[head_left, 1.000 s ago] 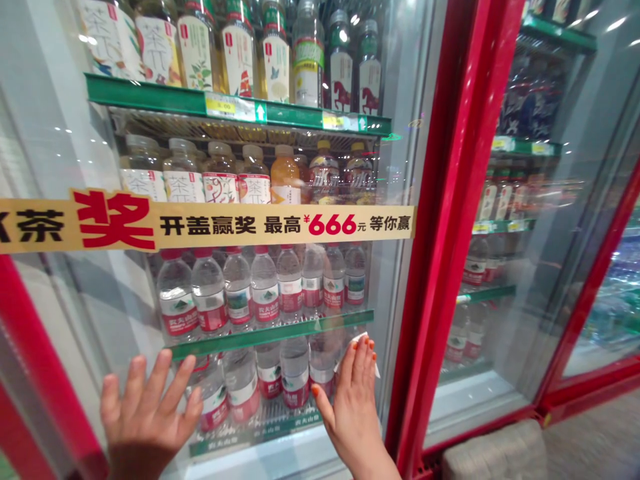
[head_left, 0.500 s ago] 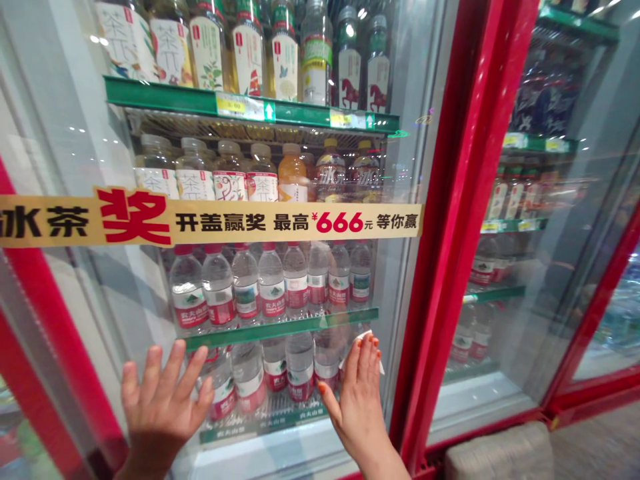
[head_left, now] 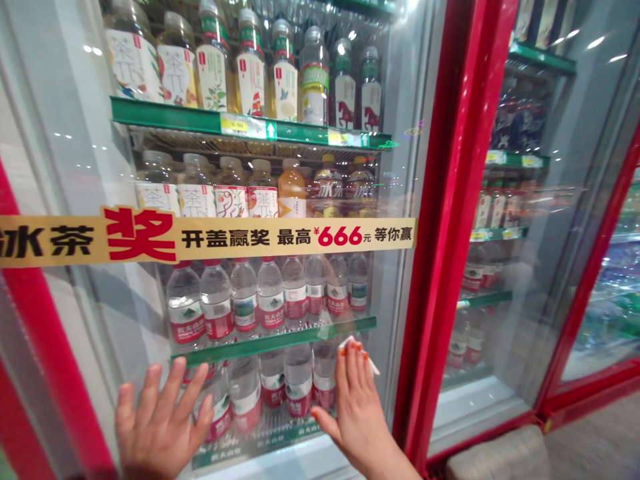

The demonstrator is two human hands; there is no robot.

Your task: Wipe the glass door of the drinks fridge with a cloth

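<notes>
Your left hand (head_left: pixel 163 427) is open wide, its fingers fanned out at the lower left of the tall glass cooler door (head_left: pixel 95 320), and it holds nothing. Your right hand (head_left: pixel 357 417) stands upright with its orange-painted fingertips close together, near the door's lower right. A small white paper slip (head_left: pixel 361 353) shows at those fingertips, but you can't tell whether you're pinching it or only pressing it to the glass. Both hands lie flat on or just off the glass, so the door is what they reach; it looks shut.

Behind it, clear water bottles with red caps (head_left: pixel 270 293) stand in rows on the green-edged shelf (head_left: pixel 273 340), and more fill the bottom shelf just behind your hands. Tea bottles with cream labels (head_left: pixel 213 77) fill the top shelf. So far, you have no bottle in hand and no gap shows in the rows.

A gold paper banner with red lettering (head_left: pixel 210 239) crosses the glass, and a red metal door frame (head_left: pixel 453 220) runs along its right side.
</notes>
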